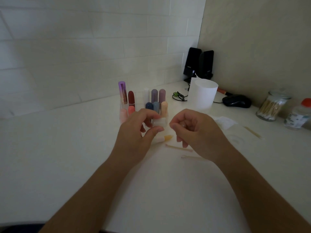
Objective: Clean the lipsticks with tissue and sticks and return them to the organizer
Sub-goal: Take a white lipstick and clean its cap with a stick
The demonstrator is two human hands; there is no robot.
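My left hand (134, 133) pinches a small white lipstick piece (159, 123) between thumb and fingertips, just in front of the organizer. Under that thumb a white lipstick with a bare yellowish tip (165, 138) points right; whether it rests on the table is unclear. My right hand (195, 132) is curled, thumb and forefinger pinched on what looks like the end of a thin pale stick (169, 126), close to the white piece. The clear organizer (140, 98) holds several capped lipsticks in purple, red, pink, grey and peach.
Two used sticks (179, 147) lie on the white table below my right hand, another stick (252, 132) farther right. A crumpled tissue (223, 122), a white cup (204, 95), a mouse (237, 100), a jar of cotton sticks (271, 106) and a red-capped bottle (298, 115) line the right side.
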